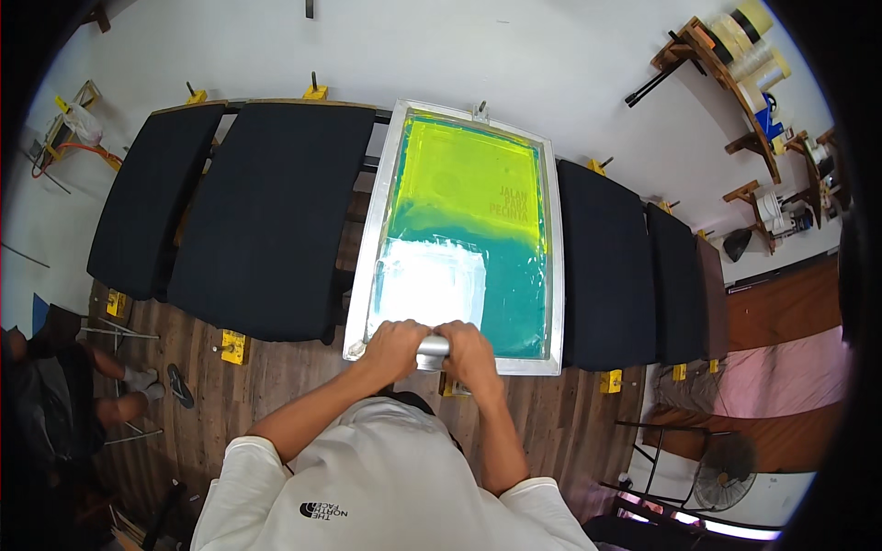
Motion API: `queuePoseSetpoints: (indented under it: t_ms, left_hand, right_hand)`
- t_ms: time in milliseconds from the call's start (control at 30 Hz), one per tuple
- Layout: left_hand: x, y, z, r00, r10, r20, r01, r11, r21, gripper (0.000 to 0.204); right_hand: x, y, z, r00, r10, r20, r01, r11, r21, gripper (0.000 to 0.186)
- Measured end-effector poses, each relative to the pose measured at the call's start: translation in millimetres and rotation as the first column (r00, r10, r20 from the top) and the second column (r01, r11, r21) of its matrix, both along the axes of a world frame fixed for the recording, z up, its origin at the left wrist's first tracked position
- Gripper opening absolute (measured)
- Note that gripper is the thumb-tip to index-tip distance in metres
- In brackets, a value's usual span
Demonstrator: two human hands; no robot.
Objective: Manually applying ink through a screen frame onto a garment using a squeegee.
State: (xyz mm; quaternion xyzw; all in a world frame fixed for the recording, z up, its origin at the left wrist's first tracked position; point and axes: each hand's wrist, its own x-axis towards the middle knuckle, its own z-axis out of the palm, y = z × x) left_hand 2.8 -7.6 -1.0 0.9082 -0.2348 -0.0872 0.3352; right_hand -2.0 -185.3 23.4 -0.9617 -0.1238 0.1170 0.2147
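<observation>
A silkscreen frame (555, 294) with pale metal edges lies straight ahead of me. Its mesh (514, 294) is teal below and yellow-green above, with dark lettering in the upper right part. White ink (430, 280) covers a square patch at the near left. At the near edge my left hand (395, 349) and my right hand (467, 351) are side by side, both closed around a squeegee (433, 346). Its grey metal handle shows between them; the blade is hidden.
Black fabric-covered boards (273, 202) stand left of the frame, and more dark boards (606, 266) right. Yellow clamps (233, 347) jut from their ends. A seated person (50, 395) is at the far left. Shelves with tape rolls (735, 55) hang upper right; a fan (724, 470) stands lower right.
</observation>
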Motion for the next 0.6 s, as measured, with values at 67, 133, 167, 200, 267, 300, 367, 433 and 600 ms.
queuePoseSetpoints:
  t_ms: [67,133,167,200,267,300,367,433,600]
  left_hand:
    - [29.5,-1.6,3.1,0.996,-0.046,-0.077,0.052,0.996,0.074,0.038]
    - [65.5,-3.0,-8.5,1.0,-0.001,0.009,0.001,0.999,0.037,0.026]
    - [85.7,-4.1,-16.2,0.999,0.027,0.044,-0.029,0.999,0.041,0.024]
    - [105.3,-6.2,-7.2,0.999,0.023,-0.033,-0.021,0.999,0.037,0.022]
    - [136.7,-5.1,-20.4,0.997,0.019,-0.079,-0.015,0.999,0.051,0.027]
    - [145.9,-5.8,-24.5,0.997,0.012,-0.074,-0.007,0.998,0.064,0.031]
    - [154.2,-8.5,-26.8,0.997,-0.011,-0.082,0.018,0.996,0.084,0.034]
    - [156.0,-10.3,-23.6,0.992,0.036,-0.119,-0.025,0.995,0.094,0.024]
    - [150.1,-15.0,-22.8,0.988,0.053,-0.147,-0.036,0.993,0.114,0.026]
  right_hand:
    - [25.5,-2.1,0.9,0.999,0.016,-0.031,-0.019,0.997,-0.073,0.042]
    - [66.8,-5.3,-3.0,0.998,0.054,0.01,-0.052,0.992,-0.113,0.04]
    - [88.5,-4.7,-5.5,0.998,0.06,0.011,-0.058,0.989,-0.133,0.04]
    - [108.4,-8.8,-12.6,0.997,0.072,0.032,-0.067,0.988,-0.138,0.039]
    - [137.5,-6.1,-18.5,0.998,0.06,0.031,-0.056,0.991,-0.119,0.037]
    - [148.4,-5.2,-21.7,0.998,0.054,-0.042,-0.06,0.984,-0.169,0.037]
    - [159.2,-2.6,-22.9,0.991,0.029,-0.128,-0.056,0.976,-0.211,0.038]
    - [162.9,0.4,-22.2,0.992,0.017,-0.128,-0.049,0.967,-0.25,0.037]
    - [154.9,-1.2,-28.8,0.997,-0.032,-0.07,0.015,0.975,-0.222,0.036]
